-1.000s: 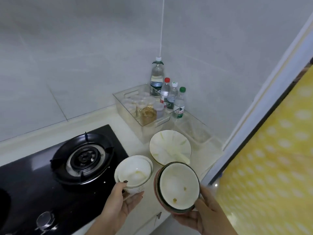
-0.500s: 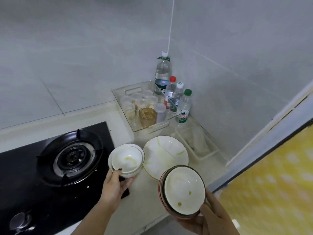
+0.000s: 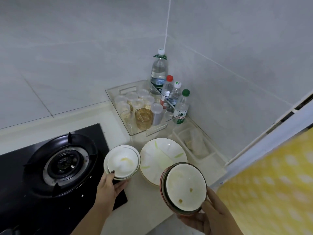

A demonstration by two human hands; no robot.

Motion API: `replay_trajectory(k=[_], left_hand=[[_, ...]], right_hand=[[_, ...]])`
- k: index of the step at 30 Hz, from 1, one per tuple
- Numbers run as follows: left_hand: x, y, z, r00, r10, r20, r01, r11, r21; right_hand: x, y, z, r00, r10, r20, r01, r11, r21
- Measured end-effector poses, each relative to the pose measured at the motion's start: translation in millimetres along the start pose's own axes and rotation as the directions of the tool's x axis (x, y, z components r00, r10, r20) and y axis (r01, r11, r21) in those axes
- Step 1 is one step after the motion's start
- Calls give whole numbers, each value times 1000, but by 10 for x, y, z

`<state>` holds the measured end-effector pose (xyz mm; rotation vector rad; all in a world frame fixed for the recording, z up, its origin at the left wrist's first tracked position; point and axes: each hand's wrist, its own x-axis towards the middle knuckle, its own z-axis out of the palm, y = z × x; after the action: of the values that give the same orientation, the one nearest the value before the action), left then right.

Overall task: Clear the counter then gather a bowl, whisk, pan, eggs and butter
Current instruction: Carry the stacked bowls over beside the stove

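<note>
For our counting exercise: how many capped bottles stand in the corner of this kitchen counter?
4. A tall white-capped bottle stands deepest in the corner; then a red-capped bottle, a white-and-green-capped bottle and a green-capped bottle follow along the wall. None seems hidden.

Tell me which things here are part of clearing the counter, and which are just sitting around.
Part of the job:
left hand gripping the white bowls
right hand holding the red-rimmed bowls
leaf-patterned plate on the counter

Just sitting around:
gas burner
clear tray of jars
water bottles

Green-capped bottle (image 3: 181, 107) label: "天山" (rest unreadable); other bottle labels illegible.
</note>
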<state>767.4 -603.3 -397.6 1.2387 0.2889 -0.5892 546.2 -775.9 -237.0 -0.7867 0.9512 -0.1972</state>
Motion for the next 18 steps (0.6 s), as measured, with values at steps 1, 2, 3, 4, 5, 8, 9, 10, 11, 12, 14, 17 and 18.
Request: replay_trajectory(k=[1, 2, 3, 4, 5, 8, 9, 10, 11, 12, 14, 17, 18], left_hand=[[19, 17, -26, 1000, -5, 2, 5, 1000, 22], [23, 22, -36, 1000, -11, 6, 11, 999, 48], [33, 45, -53, 1000, -13, 13, 12, 997, 71], [36, 70, -68, 1000, -11, 25, 9, 995, 95], [27, 98, -67, 999, -7, 40, 2, 992, 123], [18, 182, -93, 998, 3, 61, -14, 986, 169], [16, 200, -100, 998, 6, 60, -17, 984, 177], [19, 207, -119, 998, 6, 55, -16, 983, 183], [14, 213, -132, 999, 7, 51, -16, 983, 184], [2, 212, -146, 999, 8, 47, -17, 983, 182], [-20, 217, -193, 999, 12, 43, -19, 984, 177], [-44, 226, -294, 1000, 1, 31, -6, 985, 171], [-51, 225, -336, 1000, -5, 26, 0, 985, 170]], right_hand=[[-13, 24, 35, 999, -1, 55, 2, 1000, -20], [2, 72, 92, 998, -38, 42, 40, 998, -39], [48, 95, 99, 996, -59, 67, 61, 998, -27], [87, 81, 111, 996, -46, 75, 49, 998, -30], [116, 67, 104, 997, -49, 63, 51, 998, -43], [109, 143, 262, 995, -42, 90, 49, 996, -80], [129, 144, 295, 994, -36, 100, 46, 994, -97], [144, 147, 304, 992, -43, 115, 56, 992, -116], [140, 142, 327, 991, -42, 130, 58, 991, -123], [134, 145, 356, 989, -32, 146, 51, 991, -128], [155, 168, 399, 987, -20, 159, 45, 987, -153], [195, 218, 444, 983, -11, 184, 40, 987, -153], [213, 240, 447, 982, -8, 188, 37, 987, -153]])
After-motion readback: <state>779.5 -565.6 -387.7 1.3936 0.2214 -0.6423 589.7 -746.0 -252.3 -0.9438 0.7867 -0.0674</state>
